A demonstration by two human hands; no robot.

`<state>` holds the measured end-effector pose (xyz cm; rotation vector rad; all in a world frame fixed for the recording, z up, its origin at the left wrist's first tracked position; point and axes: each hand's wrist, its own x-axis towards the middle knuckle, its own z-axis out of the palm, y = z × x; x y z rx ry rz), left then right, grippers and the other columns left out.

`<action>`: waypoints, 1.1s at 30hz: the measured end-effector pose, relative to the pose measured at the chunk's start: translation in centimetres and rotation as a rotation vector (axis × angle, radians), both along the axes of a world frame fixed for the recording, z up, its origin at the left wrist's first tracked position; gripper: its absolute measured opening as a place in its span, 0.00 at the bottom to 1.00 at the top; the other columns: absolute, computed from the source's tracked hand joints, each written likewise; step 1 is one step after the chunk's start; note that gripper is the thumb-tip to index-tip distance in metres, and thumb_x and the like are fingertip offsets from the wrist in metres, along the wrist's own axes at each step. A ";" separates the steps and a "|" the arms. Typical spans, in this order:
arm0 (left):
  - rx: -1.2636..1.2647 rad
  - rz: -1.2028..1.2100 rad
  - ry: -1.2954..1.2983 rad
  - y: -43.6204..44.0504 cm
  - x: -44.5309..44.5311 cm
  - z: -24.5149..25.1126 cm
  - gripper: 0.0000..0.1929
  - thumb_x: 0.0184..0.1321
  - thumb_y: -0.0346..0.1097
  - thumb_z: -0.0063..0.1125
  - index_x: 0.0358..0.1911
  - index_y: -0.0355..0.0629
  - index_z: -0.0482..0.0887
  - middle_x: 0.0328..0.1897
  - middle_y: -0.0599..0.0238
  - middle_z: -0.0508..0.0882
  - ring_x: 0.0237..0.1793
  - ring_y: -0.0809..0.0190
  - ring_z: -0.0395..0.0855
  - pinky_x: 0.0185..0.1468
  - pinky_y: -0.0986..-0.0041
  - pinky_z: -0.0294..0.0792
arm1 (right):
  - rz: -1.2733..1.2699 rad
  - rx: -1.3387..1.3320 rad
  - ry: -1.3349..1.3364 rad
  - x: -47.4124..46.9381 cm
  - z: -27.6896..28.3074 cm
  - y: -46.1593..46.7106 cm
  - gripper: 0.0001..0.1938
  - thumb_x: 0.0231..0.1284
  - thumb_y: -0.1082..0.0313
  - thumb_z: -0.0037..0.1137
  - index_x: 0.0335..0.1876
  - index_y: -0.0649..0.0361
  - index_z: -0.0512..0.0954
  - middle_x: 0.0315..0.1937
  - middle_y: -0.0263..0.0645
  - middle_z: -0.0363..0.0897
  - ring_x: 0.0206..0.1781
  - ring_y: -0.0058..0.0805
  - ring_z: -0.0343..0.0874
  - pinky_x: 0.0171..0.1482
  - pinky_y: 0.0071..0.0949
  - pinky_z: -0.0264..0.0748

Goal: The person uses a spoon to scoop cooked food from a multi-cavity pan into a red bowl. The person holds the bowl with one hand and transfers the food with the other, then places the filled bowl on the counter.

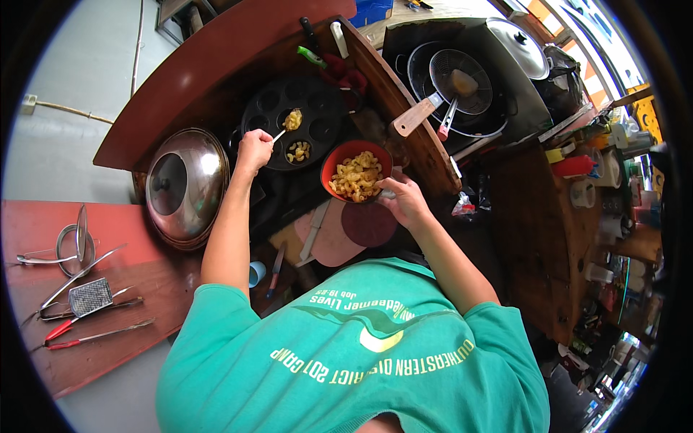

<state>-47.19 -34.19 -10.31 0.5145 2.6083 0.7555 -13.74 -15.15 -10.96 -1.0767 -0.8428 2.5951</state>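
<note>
My left hand (254, 151) grips the thin handle of a spoon (279, 135). The spoon's bowl is heaped with macaroni (293, 119) and is over a dark round pan with several cup-shaped hollows (265, 100). One hollow nearer to me holds some loose macaroni (298, 152); the other hollows in sight look dark inside. To the right, my right hand (403, 196) holds a red-lined bowl (326, 172) by its near right side. More cooked macaroni (357, 176) fills much of that bowl, which is beside the pan's near right edge.
A domed metal lid (187, 189) leans left of the pan. Below the bowl lie a knife (315, 230) and a pink board (335, 243). Beyond the wooden partition (400, 92), a wok (422, 70) holds a wire strainer (444, 67). Tongs and a grater (90, 297) occupy the left shelf.
</note>
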 end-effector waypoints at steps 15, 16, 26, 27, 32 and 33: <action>-0.199 -0.073 0.323 1.6 2.3 1.7 0.07 0.59 0.26 0.60 0.39 0.42 0.86 0.40 0.47 0.90 0.47 0.42 0.90 0.53 0.54 0.80 | -0.028 0.004 0.003 0.3 0.2 -0.4 0.30 0.58 0.79 0.64 0.68 0.65 0.67 0.58 0.43 0.79 0.57 0.35 0.83 0.58 0.40 0.81; -0.162 -0.073 0.324 1.5 2.3 1.4 0.06 0.59 0.26 0.60 0.39 0.42 0.86 0.40 0.47 0.90 0.47 0.42 0.90 0.53 0.54 0.80 | -0.021 0.007 0.012 0.3 0.1 -0.4 0.30 0.58 0.79 0.64 0.68 0.65 0.68 0.59 0.43 0.79 0.57 0.35 0.83 0.57 0.40 0.81; -0.042 -0.017 0.319 0.4 2.7 -0.3 0.04 0.63 0.31 0.63 0.38 0.40 0.87 0.40 0.50 0.90 0.47 0.44 0.89 0.51 0.58 0.78 | -0.009 -0.009 -0.007 0.6 -0.1 -0.5 0.30 0.58 0.79 0.64 0.68 0.65 0.68 0.56 0.42 0.80 0.56 0.33 0.83 0.57 0.40 0.81; -0.031 -0.023 0.331 0.2 2.8 -0.3 0.04 0.63 0.31 0.63 0.38 0.39 0.87 0.40 0.50 0.90 0.47 0.44 0.89 0.51 0.58 0.78 | -0.011 -0.006 -0.016 0.6 -0.1 -0.6 0.30 0.58 0.79 0.64 0.68 0.65 0.68 0.56 0.42 0.81 0.56 0.34 0.83 0.57 0.40 0.81; 0.053 -0.039 0.233 -0.2 2.8 -0.4 0.04 0.65 0.31 0.63 0.38 0.40 0.88 0.37 0.52 0.90 0.39 0.49 0.90 0.43 0.60 0.79 | -0.014 -0.005 -0.009 0.7 -0.2 -0.5 0.28 0.59 0.78 0.64 0.66 0.66 0.68 0.55 0.43 0.81 0.56 0.35 0.83 0.58 0.42 0.81; 0.075 -0.042 0.189 -0.3 2.7 -0.4 0.04 0.66 0.32 0.63 0.37 0.40 0.88 0.35 0.54 0.90 0.34 0.52 0.90 0.38 0.61 0.79 | -0.014 0.005 0.002 0.8 -0.1 -0.5 0.27 0.61 0.78 0.63 0.65 0.67 0.69 0.54 0.44 0.80 0.56 0.36 0.83 0.59 0.43 0.80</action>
